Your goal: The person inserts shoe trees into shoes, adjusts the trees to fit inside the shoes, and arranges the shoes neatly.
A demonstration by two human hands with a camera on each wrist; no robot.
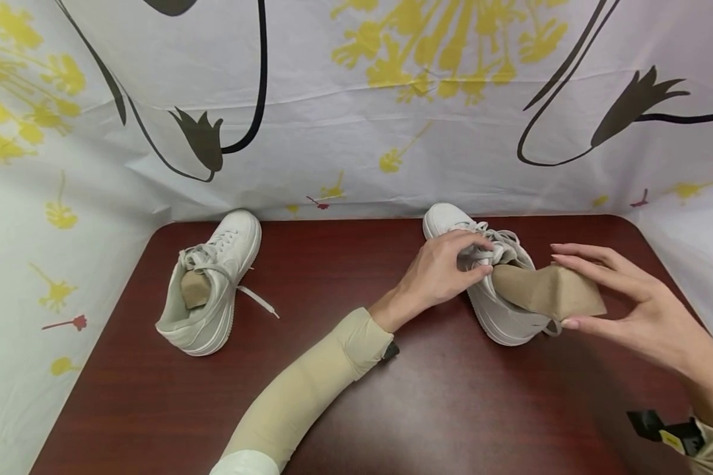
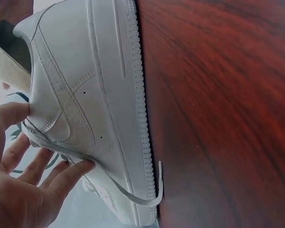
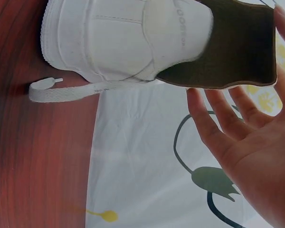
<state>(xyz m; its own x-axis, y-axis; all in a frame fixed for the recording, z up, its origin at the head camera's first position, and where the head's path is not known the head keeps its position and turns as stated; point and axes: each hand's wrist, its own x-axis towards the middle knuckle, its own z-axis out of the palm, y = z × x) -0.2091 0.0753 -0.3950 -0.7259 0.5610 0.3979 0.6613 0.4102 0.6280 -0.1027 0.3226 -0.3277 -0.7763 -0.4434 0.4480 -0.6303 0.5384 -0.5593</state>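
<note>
A white sneaker (image 1: pixel 502 320) sits at the table's right side, toe toward the back wall. My left hand (image 1: pixel 434 274) grips its upper by the tongue and laces; in the left wrist view the thumb and fingertips (image 2: pixel 80 167) touch the collar and side. My right hand (image 1: pixel 647 307) holds the wide outer end of a brown cardboard shoe insert (image 1: pixel 537 290) between thumb and fingers. The insert's other end is inside the sneaker, hidden by the collar. In the right wrist view the insert (image 3: pixel 228 52) stands out past the heel.
A second white sneaker (image 1: pixel 240 247) stands at the left of the dark red wooden table (image 1: pixel 333 277), with a brown cardboard insert (image 1: pixel 195 290) inside and a loose lace (image 1: pixel 258 300) beside it. Patterned white cloth (image 1: pixel 309 145) borders the table at the back and sides.
</note>
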